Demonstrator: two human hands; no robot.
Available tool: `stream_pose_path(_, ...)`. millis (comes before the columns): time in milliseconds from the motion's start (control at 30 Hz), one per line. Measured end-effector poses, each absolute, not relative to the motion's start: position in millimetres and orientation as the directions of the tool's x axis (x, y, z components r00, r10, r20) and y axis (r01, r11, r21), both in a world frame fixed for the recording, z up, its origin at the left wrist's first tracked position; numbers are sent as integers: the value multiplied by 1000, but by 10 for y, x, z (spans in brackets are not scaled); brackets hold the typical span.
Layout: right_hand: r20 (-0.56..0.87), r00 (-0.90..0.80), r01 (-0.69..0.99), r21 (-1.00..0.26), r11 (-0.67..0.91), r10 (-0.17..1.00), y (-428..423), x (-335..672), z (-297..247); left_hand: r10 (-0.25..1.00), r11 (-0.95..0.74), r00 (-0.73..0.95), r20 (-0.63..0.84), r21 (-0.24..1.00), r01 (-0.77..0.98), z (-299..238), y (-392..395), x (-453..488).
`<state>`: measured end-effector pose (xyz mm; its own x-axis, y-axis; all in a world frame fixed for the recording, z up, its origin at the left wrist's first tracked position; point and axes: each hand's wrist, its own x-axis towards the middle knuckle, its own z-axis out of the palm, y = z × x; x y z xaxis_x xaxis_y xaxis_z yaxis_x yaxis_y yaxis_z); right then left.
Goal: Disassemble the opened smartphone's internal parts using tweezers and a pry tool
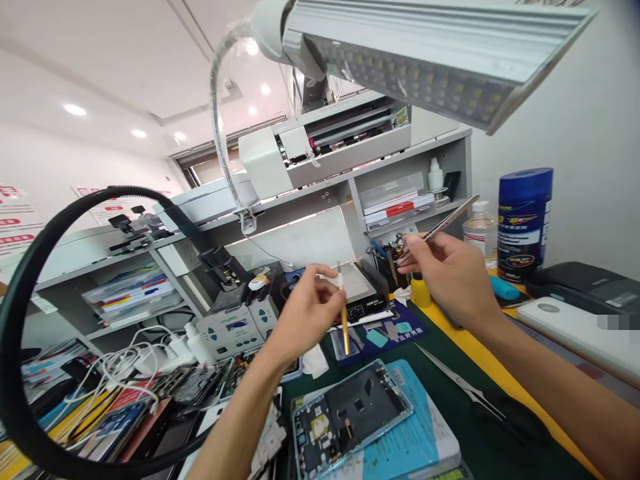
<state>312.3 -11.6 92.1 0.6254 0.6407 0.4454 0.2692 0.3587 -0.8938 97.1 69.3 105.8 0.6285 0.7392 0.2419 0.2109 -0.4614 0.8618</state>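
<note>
My left hand is raised above the bench, its fingers pinched on a thin brush with a yellow-brown handle that hangs almost upright. My right hand is lifted to the right of it and grips metal tweezers, whose shaft slants up to the right. The tips of both tools are close together between the hands. Below them lies an opened phone frame with its boards exposed, resting on a blue pad.
A second pair of tweezers lies on the green mat. A blue canister and clear bottle stand at right, a white device beside them. A black ring lamp arm, cables and phone parts crowd the left. An LED lamp hangs overhead.
</note>
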Motion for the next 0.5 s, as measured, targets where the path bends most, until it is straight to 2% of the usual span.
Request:
stream_pose_path(100, 346, 443, 139, -938, 318, 827, -129, 2975, 878, 832, -191, 535, 149, 981, 23, 1005, 587, 442)
stream_pose_path(167, 261, 275, 53, -965, 256, 925, -144, 2818, 813, 875, -36, 478, 74, 995, -88, 892, 473, 153)
stream_pose_path(267, 136, 63, -9, -991, 137, 989, -163, 2563, 675, 916, 100, 401, -4, 971, -218, 680, 295, -153)
stream_pose_path(400, 19, -11, 37, -999, 19, 1000, -156, 2357, 507, 959, 113, 282, -31, 953, -281, 447, 100, -379)
stream_pose_path(500, -19, 27, 107, -994, -22, 999, -122, 2329, 449, 977, -27, 206, 61, 987, -161, 342, -34, -464)
